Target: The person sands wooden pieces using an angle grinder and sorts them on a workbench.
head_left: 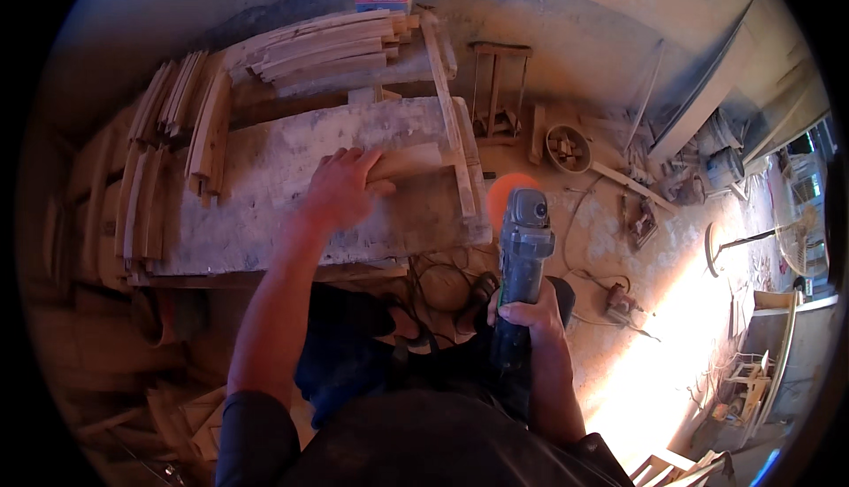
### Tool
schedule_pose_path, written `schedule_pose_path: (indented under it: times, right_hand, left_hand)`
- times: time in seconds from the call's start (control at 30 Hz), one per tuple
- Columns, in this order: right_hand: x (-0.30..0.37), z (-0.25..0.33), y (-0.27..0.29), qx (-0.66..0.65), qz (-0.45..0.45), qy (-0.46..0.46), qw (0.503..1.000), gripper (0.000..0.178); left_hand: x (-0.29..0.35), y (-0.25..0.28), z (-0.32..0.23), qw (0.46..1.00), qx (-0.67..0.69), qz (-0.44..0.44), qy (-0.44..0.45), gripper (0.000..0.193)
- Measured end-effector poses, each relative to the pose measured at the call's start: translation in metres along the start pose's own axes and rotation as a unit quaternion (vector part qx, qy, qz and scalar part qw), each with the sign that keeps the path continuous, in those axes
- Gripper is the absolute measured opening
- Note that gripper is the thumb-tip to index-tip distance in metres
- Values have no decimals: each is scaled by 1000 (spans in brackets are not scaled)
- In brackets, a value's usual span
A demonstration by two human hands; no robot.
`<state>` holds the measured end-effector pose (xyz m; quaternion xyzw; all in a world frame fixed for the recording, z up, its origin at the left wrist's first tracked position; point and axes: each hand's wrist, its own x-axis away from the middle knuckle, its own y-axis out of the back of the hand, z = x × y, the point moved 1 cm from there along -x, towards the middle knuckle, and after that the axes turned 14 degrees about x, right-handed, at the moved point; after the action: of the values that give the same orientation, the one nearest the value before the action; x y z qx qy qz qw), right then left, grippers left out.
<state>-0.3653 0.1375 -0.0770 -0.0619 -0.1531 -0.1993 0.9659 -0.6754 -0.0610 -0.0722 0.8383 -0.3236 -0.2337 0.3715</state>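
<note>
My left hand [347, 188] reaches over the workbench [265, 164]. Its thumb and fingers close round the left end of a short, pale wooden piece [414, 161] lying on the bench top. In my right hand [529, 312] is an angle grinder [525, 253], gripped by its dark grey body. The tool points away from me, just off the bench's right end. An orange disc [511, 193] shows at its head, partly hidden behind it; whether it spins I cannot tell.
Curved wooden slats [327, 49] are stacked behind the bench, and more wood pieces [210, 133] at its left. A long batten [449, 120] lies across the right end. On the floor stand a bucket of offcuts [568, 148] and a reddish power tool [621, 299] with cables nearby.
</note>
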Motion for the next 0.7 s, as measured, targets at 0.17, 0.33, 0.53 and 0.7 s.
schedule_pose_path:
  times: [0.17, 0.33, 0.53, 0.7]
  right_hand:
    - [-1, 3, 2, 9, -2, -4, 1000, 50]
    - [-3, 2, 2, 0, -6, -2, 1000, 51]
    - [-14, 12, 1, 13, 11, -19, 1000, 54]
    - [-26, 12, -2, 6, 36, -36, 999, 58]
  left_hand:
    - [10, -5, -6, 998, 28, 50, -1, 49]
    - [11, -14, -27, 994, 29, 97, -28, 49]
    - [4, -15, -23, 994, 21, 102, -40, 50]
    - [4, -13, -25, 994, 12, 106, -36, 50]
